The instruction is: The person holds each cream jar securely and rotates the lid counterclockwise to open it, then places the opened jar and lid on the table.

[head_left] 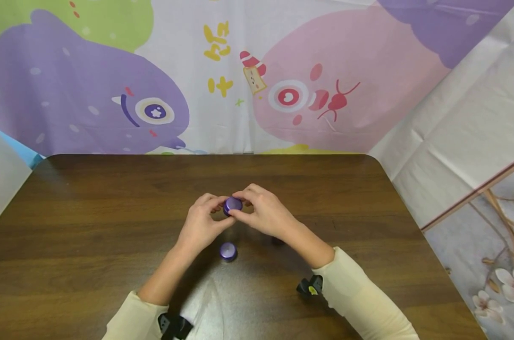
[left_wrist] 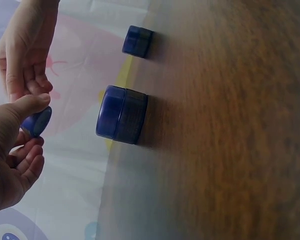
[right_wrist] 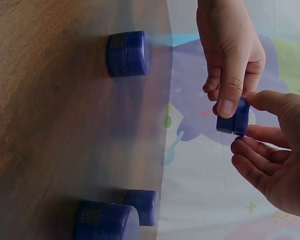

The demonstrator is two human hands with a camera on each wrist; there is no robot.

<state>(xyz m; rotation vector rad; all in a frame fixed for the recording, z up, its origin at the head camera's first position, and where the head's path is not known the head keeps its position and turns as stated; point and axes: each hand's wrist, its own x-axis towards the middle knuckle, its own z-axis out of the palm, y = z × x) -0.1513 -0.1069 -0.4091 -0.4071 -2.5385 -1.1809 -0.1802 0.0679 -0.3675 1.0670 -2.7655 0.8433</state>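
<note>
While the left hand (head_left: 199, 225) and right hand (head_left: 263, 211) pinch the small purple jar (head_left: 232, 206) above the table (head_left: 91, 236), fingers parted only by its width, I judge it light, stiff, slightly slippery, best taken by its sides. I can't read the standing jar's (right_wrist: 121, 224) label (right_wrist: 91, 216).

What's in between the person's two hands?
A small purple jar: the head view shows the left hand and right hand both holding it.
</note>
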